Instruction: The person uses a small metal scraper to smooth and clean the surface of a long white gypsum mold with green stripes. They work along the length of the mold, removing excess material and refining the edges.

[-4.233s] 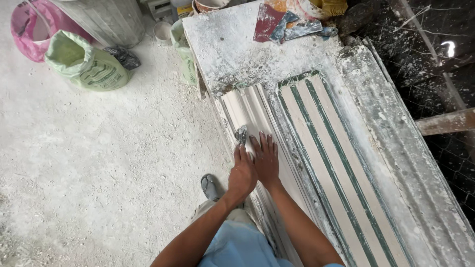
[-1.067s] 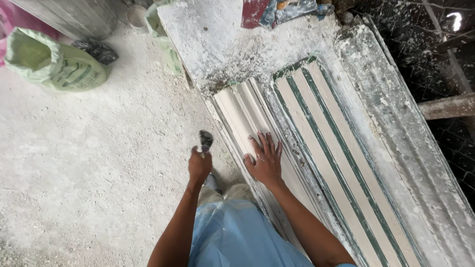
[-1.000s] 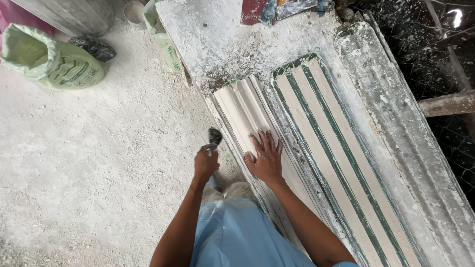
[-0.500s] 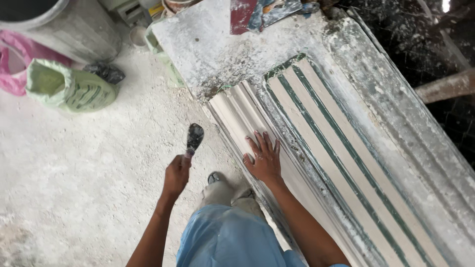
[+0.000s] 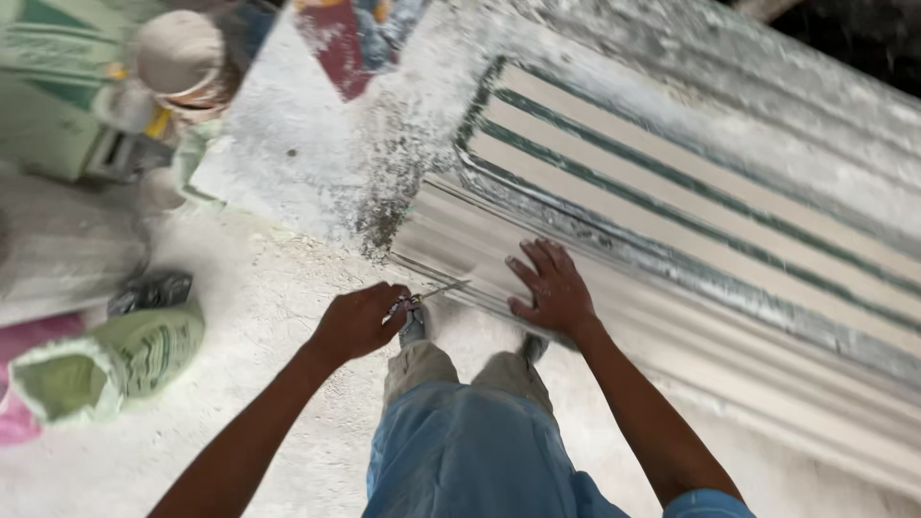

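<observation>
We have swung our left hand (image 5: 357, 321) back in from the floor side; it is closed on the scraper (image 5: 429, 294), blade now meeting the moulding (image 5: 460, 259) just left of our right hand (image 5: 549, 288), which stays flat, fingers spread, pressing it down.

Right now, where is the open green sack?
In the head view, the open green sack lies on the dusty floor at lower left, left of the left hand.
</observation>
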